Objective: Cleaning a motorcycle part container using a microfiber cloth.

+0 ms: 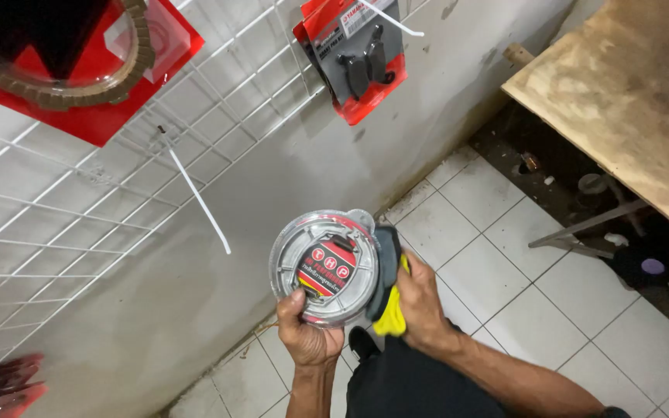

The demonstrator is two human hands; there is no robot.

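Head view. Left hand (307, 329) grips the lower rim of a round clear plastic pack (324, 267), thumb on its face; a metal disc with a red and black label shows through it. The pack is held up in the air in front of the grey wall (195, 286), below the white wire rack (79, 209). Right hand (420, 306) is closed around a yellow and grey cloth (389, 286), pressed against the pack's right edge.

Step in hand, as I judge it: wiping the pack clean. The next move would call for a steady left-hand grip while the cloth travels across the face.

On the rack: a bare white hook (195, 193), a red carded pack of brake pads (361, 62) near the top edge, and a red box with a friction ring (79, 62) at the top left corner.

Hard to tell: the right-hand fingers are hidden behind the cloth; the rack is cut off at the left; the clutter under the wooden bench (629, 101) is dim.
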